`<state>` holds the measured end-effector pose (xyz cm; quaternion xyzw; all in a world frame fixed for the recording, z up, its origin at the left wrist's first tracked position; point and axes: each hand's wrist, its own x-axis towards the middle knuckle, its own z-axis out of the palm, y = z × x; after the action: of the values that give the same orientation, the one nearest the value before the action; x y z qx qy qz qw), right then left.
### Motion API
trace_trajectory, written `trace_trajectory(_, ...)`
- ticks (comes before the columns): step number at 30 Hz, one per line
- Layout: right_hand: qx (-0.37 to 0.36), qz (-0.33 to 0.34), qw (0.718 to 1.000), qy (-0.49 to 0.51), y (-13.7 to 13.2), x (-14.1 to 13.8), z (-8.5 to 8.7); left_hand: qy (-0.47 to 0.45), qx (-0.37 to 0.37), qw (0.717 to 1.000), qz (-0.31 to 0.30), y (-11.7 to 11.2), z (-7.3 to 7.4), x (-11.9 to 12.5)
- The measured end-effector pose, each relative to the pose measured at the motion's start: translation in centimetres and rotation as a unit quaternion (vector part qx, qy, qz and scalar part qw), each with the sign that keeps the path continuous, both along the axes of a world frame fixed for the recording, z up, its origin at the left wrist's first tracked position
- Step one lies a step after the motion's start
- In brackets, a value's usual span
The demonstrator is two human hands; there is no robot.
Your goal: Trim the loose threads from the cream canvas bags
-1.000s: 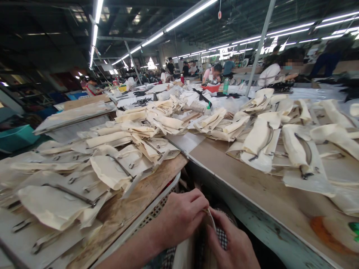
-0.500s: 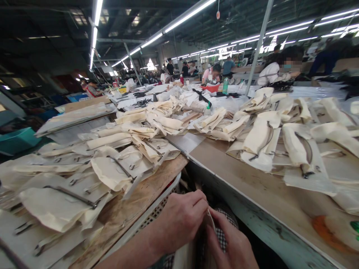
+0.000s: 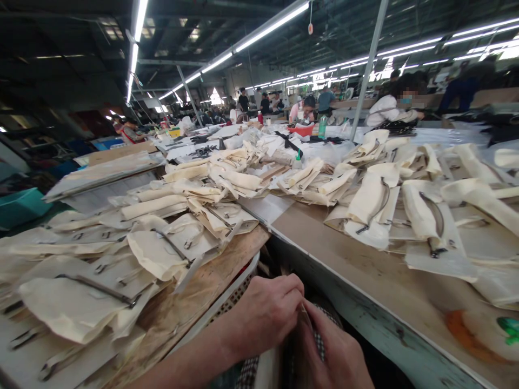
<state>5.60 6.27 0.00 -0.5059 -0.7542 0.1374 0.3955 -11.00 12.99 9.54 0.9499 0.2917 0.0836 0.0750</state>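
Low at the front, over the gap between two tables, my left hand (image 3: 270, 308) and my right hand (image 3: 336, 348) meet. The fingers of both are closed on a thin, pale flat piece (image 3: 305, 317); only its narrow edge shows, so its kind is unclear. My left hand curls over its upper end, while my right thumb and fingers pinch its side. Below them lies black-and-white checked cloth (image 3: 247, 373). A white plastic basket (image 3: 227, 305) stands just left of my hands.
Cream wrapped pieces with dark straps (image 3: 97, 289) cover the left table. More cream pieces (image 3: 373, 197) lie on the right table, whose edge (image 3: 365, 302) runs close to my right hand. A green-topped container (image 3: 506, 327) is at lower right. Several people work farther back.
The view has shifted slightly, so the tables' contents sit a little further left. My hands stay together on the pale piece, which now shows less of its edge.
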Motion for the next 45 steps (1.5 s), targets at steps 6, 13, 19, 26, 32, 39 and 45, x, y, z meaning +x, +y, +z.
trace_trajectory(6, 0.029, -0.030, 0.998, -0.047, 0.3, 0.0, -0.3, -0.008, 0.034, 0.999, -0.025, 0.8, -1.0, 0.3)
trace_trajectory(13, 0.039, -0.054, 0.995, -0.079, 0.6, -0.2, -0.6, -0.026, 0.067, 0.996, -0.045, 1.2, -1.3, 0.7)
trace_trajectory(19, -0.004, -0.077, 0.993, -0.092, 0.9, -0.3, -0.2, -0.005, 0.094, 0.994, -0.051, 1.1, -1.5, 1.0)
trace_trajectory(26, -0.027, -0.045, 0.997, -0.063, 1.6, -0.1, 0.2, 0.006, 0.117, 0.992, -0.056, 0.9, -1.7, 0.6)
trace_trajectory(32, -0.024, 0.000, 0.994, -0.108, 1.7, 0.9, 0.8, 0.047, 0.087, 0.993, -0.068, 1.6, -0.9, 0.4)
trace_trajectory(39, 0.005, 0.016, 0.992, -0.122, 1.9, 1.7, 1.0, 0.039, 0.025, 0.997, -0.063, 2.3, 0.4, 1.1)
trace_trajectory(45, 0.016, 0.013, 0.992, -0.128, 1.9, 1.5, 1.1, 0.063, 0.073, 0.990, -0.105, 2.5, 1.1, 1.5)
